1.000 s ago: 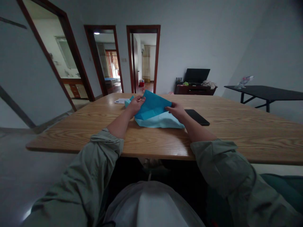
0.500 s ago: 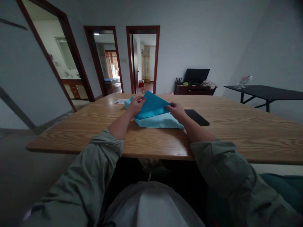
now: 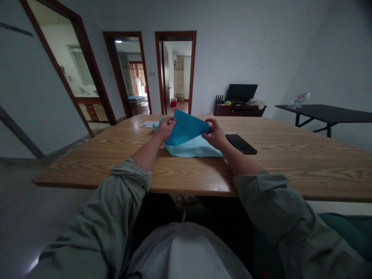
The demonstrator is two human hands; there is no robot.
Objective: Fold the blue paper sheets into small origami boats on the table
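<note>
A bright blue folded sheet of what looks like paper (image 3: 186,127) is held tilted above the table between both hands. My left hand (image 3: 166,130) pinches its left edge, thumb on the near side. At the right corner, my right hand (image 3: 214,134) grips the sheet with thumb and curled fingers. Beneath it a light blue sheet (image 3: 196,149) lies on the wooden table (image 3: 130,155), partly covered by the darker one. Another light blue part (image 3: 155,126) shows behind my left hand; whether it joins the lower sheet is hidden.
A black phone or tablet (image 3: 241,144) lies right of my right hand. A white printed card or paper (image 3: 148,124) is at the far left of the sheets. Beyond the table stand a black folding table (image 3: 328,112) and a cabinet (image 3: 240,111) with a monitor (image 3: 241,93).
My right hand has shifted its hold, its fingers now higher on the right corner. The bright blue sheet has turned, its lower edge slanting up to the right and uncovering more light blue.
</note>
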